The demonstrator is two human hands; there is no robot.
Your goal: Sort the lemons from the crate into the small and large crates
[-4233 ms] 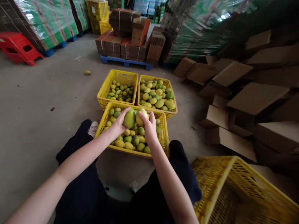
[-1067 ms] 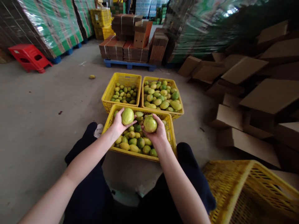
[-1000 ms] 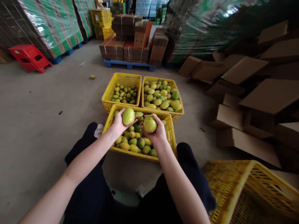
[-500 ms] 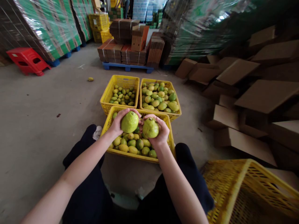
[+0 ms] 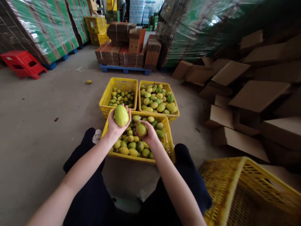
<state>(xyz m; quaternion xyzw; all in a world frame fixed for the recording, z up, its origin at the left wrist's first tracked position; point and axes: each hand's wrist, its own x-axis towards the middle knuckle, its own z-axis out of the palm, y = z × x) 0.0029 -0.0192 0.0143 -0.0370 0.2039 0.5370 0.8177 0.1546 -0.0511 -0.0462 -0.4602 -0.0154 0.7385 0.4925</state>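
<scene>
My left hand (image 5: 115, 126) holds a large yellow-green fruit (image 5: 121, 115) in its upturned palm, over the left rear corner of the near yellow crate (image 5: 172, 138). To its right, my right hand (image 5: 149, 133) has its fingers round another green fruit (image 5: 141, 129), above the heap in that same crate. Behind stand two more yellow crates: the left one (image 5: 101, 99) holds smaller green and yellow fruits, the right one (image 5: 176, 110) larger ones piled high.
An upright yellow crate (image 5: 221, 185) stands beside my right knee. Cardboard boxes (image 5: 258, 95) are heaped at the right. A red stool (image 5: 23, 64) and a single fruit (image 5: 88, 82) are on the floor at the left. Flattened cartons lie on a blue pallet (image 5: 125, 70) behind the crates.
My hands have moved apart. The left one shifted left with its fruit; the right one moved slightly left and lower, its fruit now turned and partly covered by fingers. The view shifted slightly.
</scene>
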